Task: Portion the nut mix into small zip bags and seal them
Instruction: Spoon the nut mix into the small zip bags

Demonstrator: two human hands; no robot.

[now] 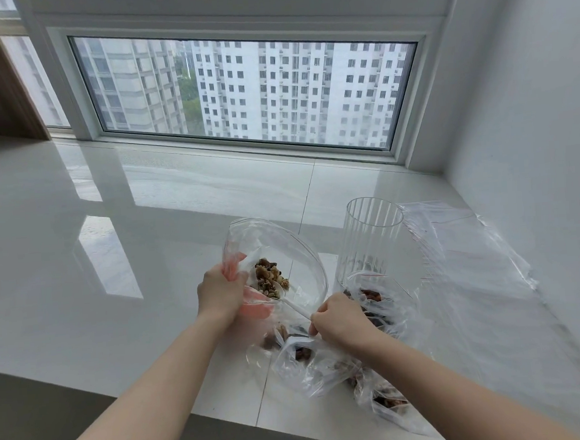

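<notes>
- Left hand [222,291] clutches a crinkly clear zip bag [277,255], mouth held open above the glossy white sill [111,232].
- Right hand [340,321] pinches a white spoon [289,297] heaped with knobbly nut mix [268,278] inside it.
- Ribbed glass jar [372,241] stands just beside; filled bags [326,365] blur together underneath.

Left hand [222,291] gripping; right hand [340,317] fingers pinched.

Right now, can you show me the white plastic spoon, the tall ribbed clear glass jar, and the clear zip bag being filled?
White plastic spoon [296,309], head view, its handle.
Tall ribbed clear glass jar [374,238], head view, its side wall.
Clear zip bag being filled [282,234], head view, its open rim.
</notes>
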